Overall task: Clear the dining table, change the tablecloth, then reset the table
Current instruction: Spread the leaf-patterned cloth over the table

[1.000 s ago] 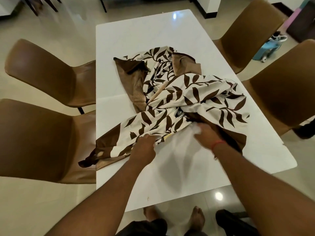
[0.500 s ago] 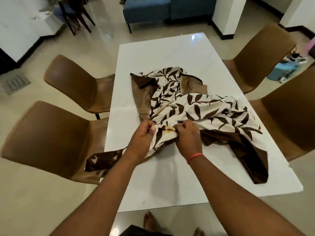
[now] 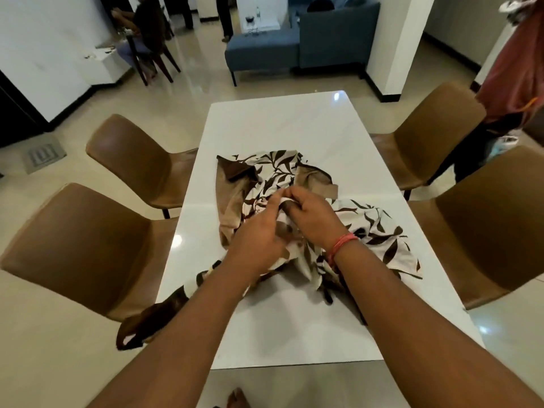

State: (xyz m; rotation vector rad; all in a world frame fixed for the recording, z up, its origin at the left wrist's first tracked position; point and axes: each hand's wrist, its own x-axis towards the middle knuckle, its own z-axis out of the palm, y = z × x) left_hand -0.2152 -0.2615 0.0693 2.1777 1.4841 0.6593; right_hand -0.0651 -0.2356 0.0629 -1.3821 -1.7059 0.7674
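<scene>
Two hands, left (image 3: 259,240) and right (image 3: 312,219), each grip pinching the crumpled tablecloth (image 3: 379,240) mid-table (image 3: 282,122).

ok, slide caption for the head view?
Both hands gather a bunched leaf-print tablecloth on the white dining table.

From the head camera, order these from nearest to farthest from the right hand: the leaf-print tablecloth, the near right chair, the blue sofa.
1. Leaf-print tablecloth: bunched mid-table, in the grip of the right hand.
2. Near right chair: beside the table's right edge.
3. Blue sofa: across the room, beyond the table's far end.
</scene>
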